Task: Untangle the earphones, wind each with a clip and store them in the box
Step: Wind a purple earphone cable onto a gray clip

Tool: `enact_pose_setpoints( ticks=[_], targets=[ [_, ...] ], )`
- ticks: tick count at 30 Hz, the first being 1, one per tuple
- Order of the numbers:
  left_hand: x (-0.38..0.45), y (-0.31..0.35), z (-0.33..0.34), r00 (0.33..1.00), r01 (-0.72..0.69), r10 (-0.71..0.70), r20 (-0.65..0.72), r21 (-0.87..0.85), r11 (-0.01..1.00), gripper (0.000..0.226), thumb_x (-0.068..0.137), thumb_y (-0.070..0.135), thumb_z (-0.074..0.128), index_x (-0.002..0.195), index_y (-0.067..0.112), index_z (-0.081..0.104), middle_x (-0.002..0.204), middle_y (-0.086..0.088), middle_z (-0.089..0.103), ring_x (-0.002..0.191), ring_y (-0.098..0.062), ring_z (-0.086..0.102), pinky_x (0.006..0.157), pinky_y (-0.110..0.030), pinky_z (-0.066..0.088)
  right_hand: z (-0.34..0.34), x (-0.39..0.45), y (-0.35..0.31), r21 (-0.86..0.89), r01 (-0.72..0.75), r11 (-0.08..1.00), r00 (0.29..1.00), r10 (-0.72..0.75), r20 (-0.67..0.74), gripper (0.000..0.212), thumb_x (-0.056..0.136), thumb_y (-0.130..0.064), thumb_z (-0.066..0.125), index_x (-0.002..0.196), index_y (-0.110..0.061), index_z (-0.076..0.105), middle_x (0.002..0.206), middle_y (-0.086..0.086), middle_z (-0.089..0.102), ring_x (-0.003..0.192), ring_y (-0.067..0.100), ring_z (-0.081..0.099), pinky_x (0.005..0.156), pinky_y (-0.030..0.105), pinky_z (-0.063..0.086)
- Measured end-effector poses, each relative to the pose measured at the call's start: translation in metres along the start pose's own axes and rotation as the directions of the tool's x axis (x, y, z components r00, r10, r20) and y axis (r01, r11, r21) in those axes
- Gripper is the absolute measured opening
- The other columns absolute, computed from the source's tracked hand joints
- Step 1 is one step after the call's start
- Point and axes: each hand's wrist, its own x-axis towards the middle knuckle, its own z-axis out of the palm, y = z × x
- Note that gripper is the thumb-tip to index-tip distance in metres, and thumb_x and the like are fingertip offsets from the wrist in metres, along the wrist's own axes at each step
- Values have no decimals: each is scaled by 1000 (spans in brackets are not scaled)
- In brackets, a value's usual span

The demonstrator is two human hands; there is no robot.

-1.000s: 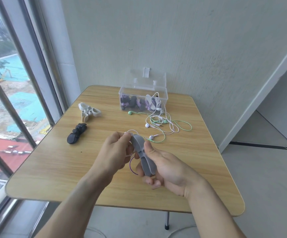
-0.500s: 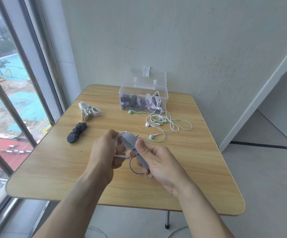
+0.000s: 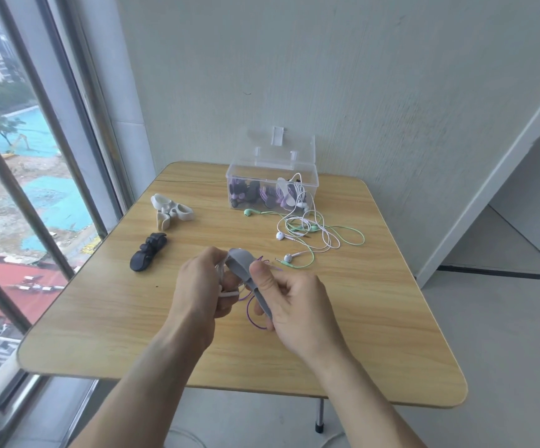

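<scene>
right hand [image 3: 289,302]: pinching the grey clip [image 3: 250,279], long axis running up-left to down-right mid-frame
left hand [image 3: 202,286]: gripping the purple cord [image 3: 251,313] just left of it, feeding it in

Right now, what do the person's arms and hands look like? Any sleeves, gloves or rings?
Both forearms are bare as far as the picture shows, with no sleeves in view. The left hand and right hand wear no gloves. No rings, watch or bracelets show on the visible fingers or wrists.
</scene>
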Motion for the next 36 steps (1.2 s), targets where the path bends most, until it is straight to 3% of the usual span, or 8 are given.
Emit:
enact_pose_setpoints(
  ticks=[7,10,13,20,24,28,32,36],
  targets=[
    [-3,2,2,998,-28,22,62,102,994,25,86,12,43,62,13,42,52,-4,33,40,-13,21,41,-18,16,8,-4,2,45,-17,999,999,19,-45,63,92,-55,46,70,2,61,46,-5,54,41,5,54,49,16,38],
    [-8,0,5,993,-26,8,114,152,988,36,87,10,46,51,14,44,50,-6,37,38,-16,27,43,-19,17,11,-3,3,107,-71,992,993,80,-87,52,87,-60,49,88,-9,63,54,0,64,44,11,58,51,21,46],
    [-10,-2,7,993,-5,-15,116,173,985,27,88,11,51,61,10,51,53,-6,40,42,-16,28,46,-21,17,12,0,4,171,-119,978,983,140,-117,37,91,-54,54,102,-19,48,68,10,73,48,19,63,48,23,47],
    [-9,-6,6,983,-75,18,185,305,949,20,96,21,52,82,10,62,57,-1,40,43,-15,27,46,-23,16,10,4,2,121,-203,972,967,219,-133,34,101,-50,45,91,-19,56,68,-5,69,55,9,64,55,26,52],
    [-10,-7,7,979,-121,47,201,373,920,25,98,28,51,81,13,58,60,-3,38,46,-15,24,41,-20,19,11,6,5,107,-210,972,969,221,-108,47,102,-53,41,73,-26,67,65,-7,65,64,17,61,64,44,58],
    [-12,-6,9,964,-144,39,263,391,909,34,104,32,43,83,10,57,58,-4,37,43,-14,27,38,-17,22,1,5,0,135,-281,950,953,293,-76,46,103,-46,44,69,-22,65,62,1,64,53,16,56,41,23,44],
    [-13,-11,11,968,-97,-9,252,403,910,34,105,33,40,80,12,50,55,1,47,42,-13,35,39,-17,25,-4,4,1,-26,-166,986,973,160,-165,54,101,-36,54,49,-20,49,46,1,46,39,12,36,37,14,31],
    [-17,-12,15,955,-183,80,285,355,917,47,105,47,30,82,10,48,59,-5,42,44,-15,33,39,-17,24,-6,4,2,-86,-36,996,988,22,-152,52,102,-31,53,55,-9,48,46,5,47,41,14,36,40,12,33]
  ],
)
